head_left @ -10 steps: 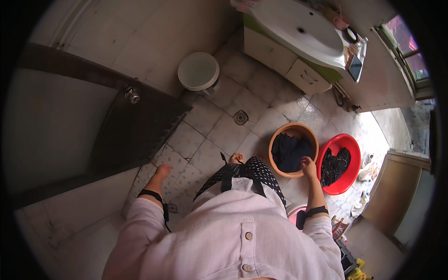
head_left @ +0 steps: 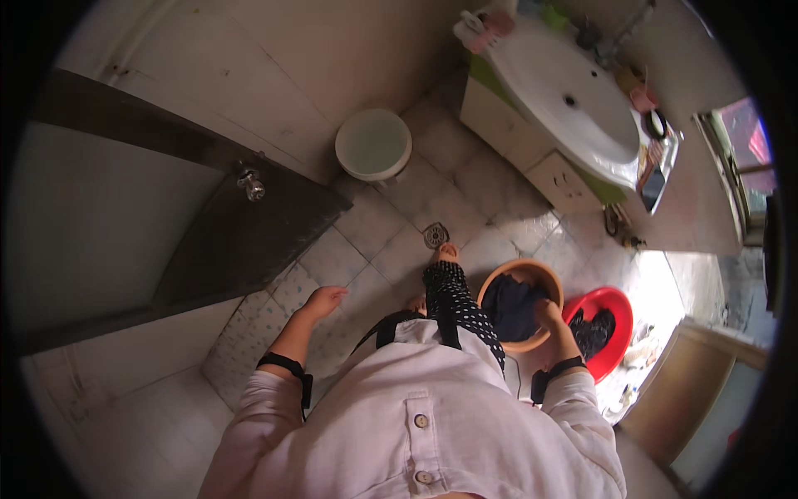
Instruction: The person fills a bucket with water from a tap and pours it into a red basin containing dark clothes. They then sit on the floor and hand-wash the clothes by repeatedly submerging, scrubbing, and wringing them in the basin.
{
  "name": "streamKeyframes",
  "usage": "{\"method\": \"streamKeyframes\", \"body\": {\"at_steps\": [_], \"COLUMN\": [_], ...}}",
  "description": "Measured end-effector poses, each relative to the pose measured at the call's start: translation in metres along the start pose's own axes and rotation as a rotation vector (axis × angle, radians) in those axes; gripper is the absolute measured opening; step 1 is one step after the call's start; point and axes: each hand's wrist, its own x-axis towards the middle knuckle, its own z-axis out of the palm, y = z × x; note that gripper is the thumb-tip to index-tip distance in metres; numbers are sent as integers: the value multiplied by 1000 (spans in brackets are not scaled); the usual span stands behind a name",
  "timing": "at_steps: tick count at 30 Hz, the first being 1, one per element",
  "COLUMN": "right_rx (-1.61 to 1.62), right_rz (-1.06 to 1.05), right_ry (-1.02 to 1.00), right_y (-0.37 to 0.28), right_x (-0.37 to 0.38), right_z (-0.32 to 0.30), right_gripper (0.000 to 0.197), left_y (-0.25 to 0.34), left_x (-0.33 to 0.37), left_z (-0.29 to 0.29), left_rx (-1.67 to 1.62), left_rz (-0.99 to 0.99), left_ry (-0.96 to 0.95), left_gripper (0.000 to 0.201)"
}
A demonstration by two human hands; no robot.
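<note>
Washroom, now: the person's R hand is further in over the R side of the orange basin, vs. near its lower rim a split sec. ago. It's at the edge of the dark cloth, which lies bunched inside the basin on the tiled floor. Fingers are mostly hidden, so can't tell how far the R grip is closed or if it has hold of cloth or rim. L hand hangs out to the side, fingers extended, nothing visible in its grip, well apart from the basin. Also new: one foot is fwd., just beside the floor drain. Upshot, by the look of it: work centres on the orange basin, R hand only, w/ weight prob. shifting fwd. The red basin, w/ black items inside, sits just beside, untouched by either hand. White bucket stands apart, nr. the wall.
</note>
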Motion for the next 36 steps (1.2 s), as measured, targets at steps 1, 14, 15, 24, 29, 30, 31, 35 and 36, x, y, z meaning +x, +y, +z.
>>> {"method": "streamKeyframes", "body": {"at_steps": [1, 14, 15, 24, 29, 30, 31, 35, 36], "right_rx": [107, 1337, 1190, 1113, 985, 905, 836, 292, 143], "right_rz": [109, 567, 483, 167, -39, -119, -164, 35, 133], "right_ry": [-25, 523, 680, 1112, 1260, 1346, 1425, 1744, 1767], "right_y": [6, 238, 251, 288, 283, 283, 283, 296, 301], "right_x": [13, 96, 93, 50, 44, 45, 47, 66, 69], "right_z": [-7, -202, -234, -557, -724, -756, -788, -901, -921], "right_gripper": [17, 26, 28, 29, 47, 52, 54, 60, 63], "left_y": [16, 71, 71, 65, 42, 34, 27, -7, -13], "left_x": [6, 98, 104, 159, 199, 203, 208, 207, 206], "left_z": [-5, -73, -77, -125, -165, -173, -180, -200, -202], "left_rx": [-51, 211, 166, 250, 368, 394, 459, 158, 123], "left_rz": [108, 27, -61, 99, 303, 359, 342, -17, -30], "left_ry": [56, 114, 41, 52, 160, 181, 166, 59, 63], "left_gripper": [30, 34, 34, 33, 31, 31, 30, 31, 31]}}
